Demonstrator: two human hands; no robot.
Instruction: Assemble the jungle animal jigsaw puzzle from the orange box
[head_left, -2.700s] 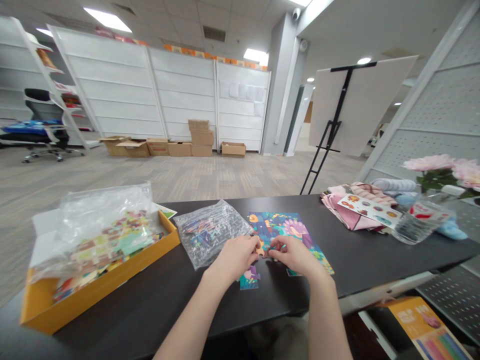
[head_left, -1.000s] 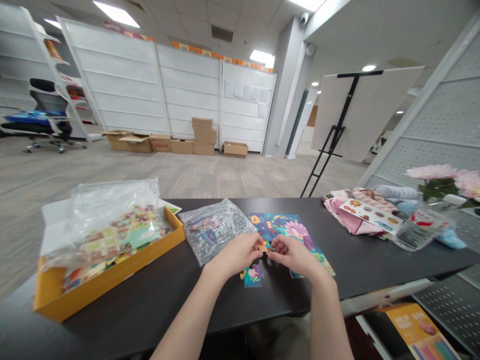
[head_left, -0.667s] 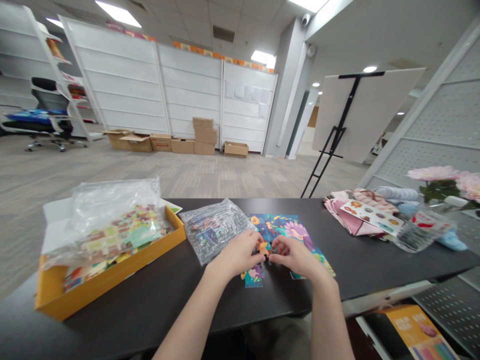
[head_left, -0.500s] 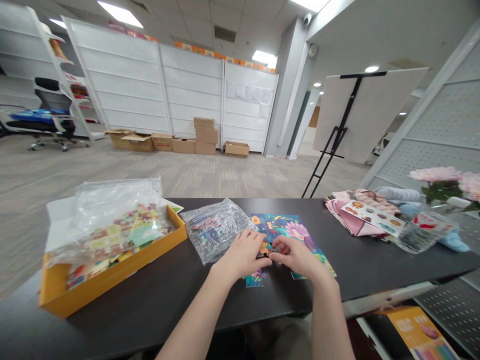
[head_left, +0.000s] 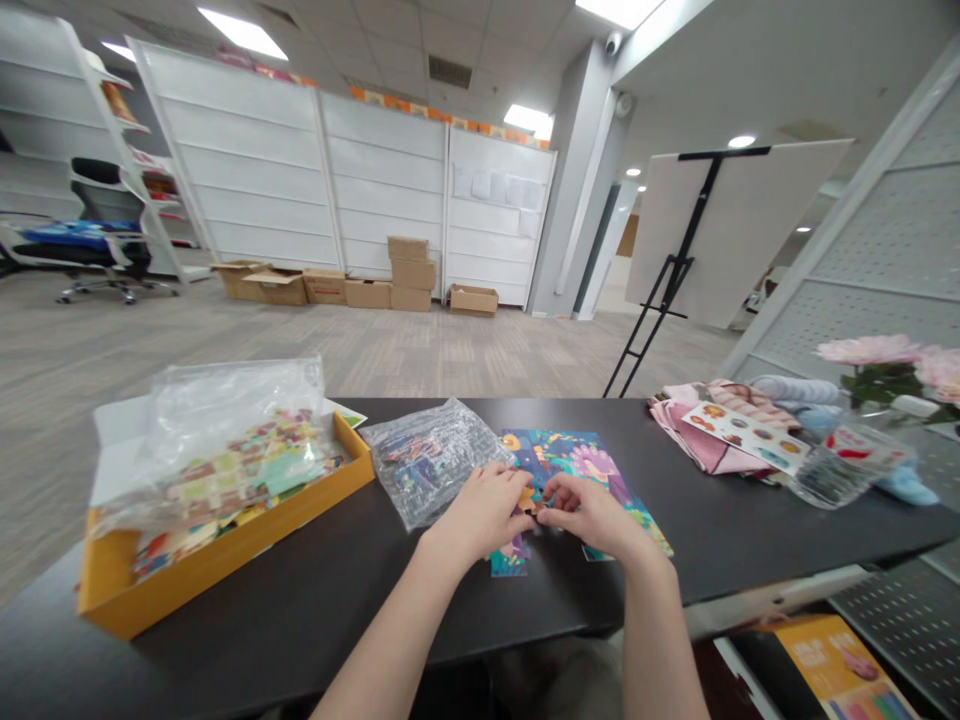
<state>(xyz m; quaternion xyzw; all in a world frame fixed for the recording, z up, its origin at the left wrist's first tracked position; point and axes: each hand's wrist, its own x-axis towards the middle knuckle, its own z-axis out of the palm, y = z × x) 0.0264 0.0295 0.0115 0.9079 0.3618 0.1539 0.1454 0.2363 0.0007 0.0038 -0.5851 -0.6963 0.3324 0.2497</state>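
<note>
On the black table (head_left: 555,600), just right of a crinkled clear plastic bag (head_left: 435,455), we see a flat, partly joined jigsaw puzzle in blue, purple and green (head_left: 598,462). Its near left part lies under our two hands. We judge its pieces to be thin, stiff card: very light, smooth enough to slide on the table, with knobs that could bend or fray. They should be held by the edges, and the joined part pressed flat rather than lifted, as it may come apart.

Our left hand (head_left: 486,500) is arched palm down over the near left side, thumb reaching right; our right hand (head_left: 589,512) is curled, thumb near its fingertips. An orange patch of puzzle (head_left: 527,497) shows between them, but we cannot tell whether either hand pinches a piece. The left hand hides whether the small purple-and-teal section (head_left: 510,560) touches the rest. The piece outlines are too small to make out.
</note>
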